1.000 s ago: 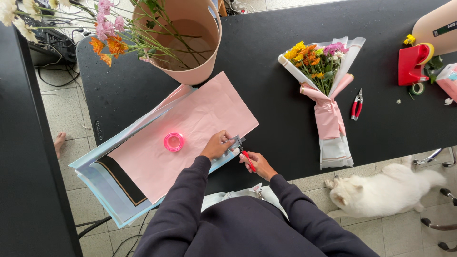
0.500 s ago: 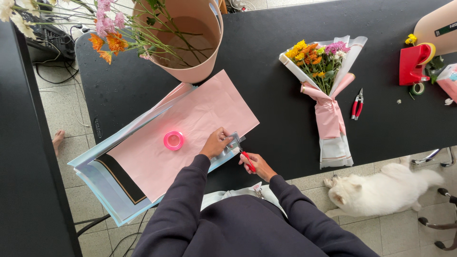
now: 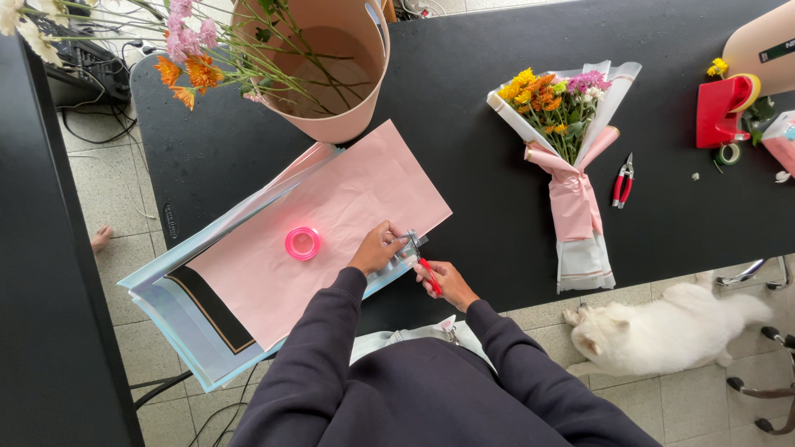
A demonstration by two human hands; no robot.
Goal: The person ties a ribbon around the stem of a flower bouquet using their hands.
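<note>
Pink paper (image 3: 331, 207), pink ribbon roll (image 3: 303, 243), black table (image 3: 464, 141)

Black worktop (image 3: 497, 215) under even light, pale tiled floor (image 3: 108, 182) left and near, cables (image 3: 91, 124) far left, chair base (image 3: 774, 406) near right

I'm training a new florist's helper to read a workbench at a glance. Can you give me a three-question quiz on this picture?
1. True or false: the finished bouquet lies to the right of the pink paper sheet.
2. What rests on the pink paper sheet near the left hand? A) a roll of pink ribbon B) a green tape roll C) red pruners
3. Fill in: the right hand holds a tool with a ____ handle, at the sheet's edge.

Key
1. True.
2. A: the roll of pink ribbon lies on the sheet; the red pruners lie on the black table beside the bouquet.
3. Red: the red-handled tool.
</note>
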